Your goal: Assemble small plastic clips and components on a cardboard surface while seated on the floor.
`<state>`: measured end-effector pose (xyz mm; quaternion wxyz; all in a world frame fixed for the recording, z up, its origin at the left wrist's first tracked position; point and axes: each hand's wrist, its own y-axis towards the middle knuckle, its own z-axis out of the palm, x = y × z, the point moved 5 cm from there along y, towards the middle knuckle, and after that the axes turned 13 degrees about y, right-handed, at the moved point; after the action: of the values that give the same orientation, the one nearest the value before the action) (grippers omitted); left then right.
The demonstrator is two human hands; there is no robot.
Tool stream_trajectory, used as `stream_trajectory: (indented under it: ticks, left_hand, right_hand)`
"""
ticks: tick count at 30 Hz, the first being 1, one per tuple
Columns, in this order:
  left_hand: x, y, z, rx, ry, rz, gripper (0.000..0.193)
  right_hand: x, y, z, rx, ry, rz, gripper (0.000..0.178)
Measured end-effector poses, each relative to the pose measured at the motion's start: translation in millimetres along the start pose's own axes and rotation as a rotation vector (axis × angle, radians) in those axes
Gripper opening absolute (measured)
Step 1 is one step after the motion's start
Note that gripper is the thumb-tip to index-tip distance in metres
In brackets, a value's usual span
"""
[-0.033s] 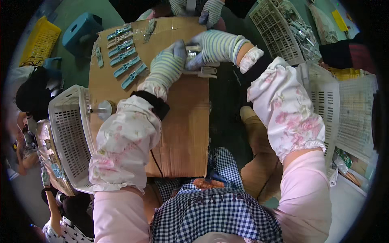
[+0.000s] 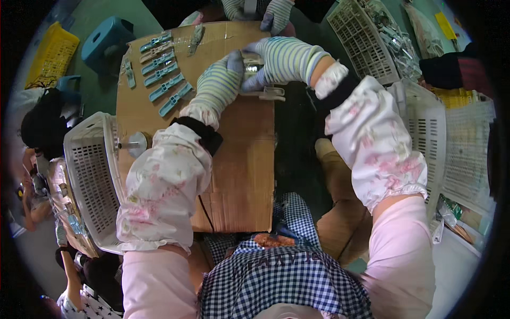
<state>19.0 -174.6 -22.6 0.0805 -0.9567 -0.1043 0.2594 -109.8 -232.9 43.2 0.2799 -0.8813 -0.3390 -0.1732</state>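
Observation:
Both hands wear striped gloves with grey fingertips and meet near the far right part of the cardboard. My left hand has its fingers pressed to one side of a small shiny silver piece. On the other side, my right hand closes round it, its fingers bent. The fingers hide most of the piece, so its kind is unclear. Just below my right fingers, a pale clip lies at the cardboard's right edge. Several teal clips lie in a slanted column left of my left hand.
The cardboard top holds a grey clip, a lone clip and a round metal disc. A white basket stands left; a crate of metal parts stands far right. Another person's gloved hand is at the far edge.
My right hand and forearm have shifted very slightly, the hand a little toward the far side. Both hands stay at the silver piece.

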Motion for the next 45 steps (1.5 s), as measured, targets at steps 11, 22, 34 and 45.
stream_trajectory:
  ticks: [11,22,34,45]
  left_hand:
    - [-12,-110,1,0.01,0.181,0.189,0.037]
    - [6,-168,18,0.005,0.291,0.195,0.02]
    - [10,-158,17,0.221,-0.003,-0.048,0.057]
    - [11,-162,18,0.169,0.043,-0.043,0.059]
  right_hand:
    - [46,-99,64,-0.05,-0.155,-0.041,0.066]
    - [75,-135,93,-0.029,-0.083,-0.155,0.069]
    - [72,-126,86,0.026,0.006,-0.042,0.067]
    - [75,-123,85,0.12,0.008,-0.01,0.065]
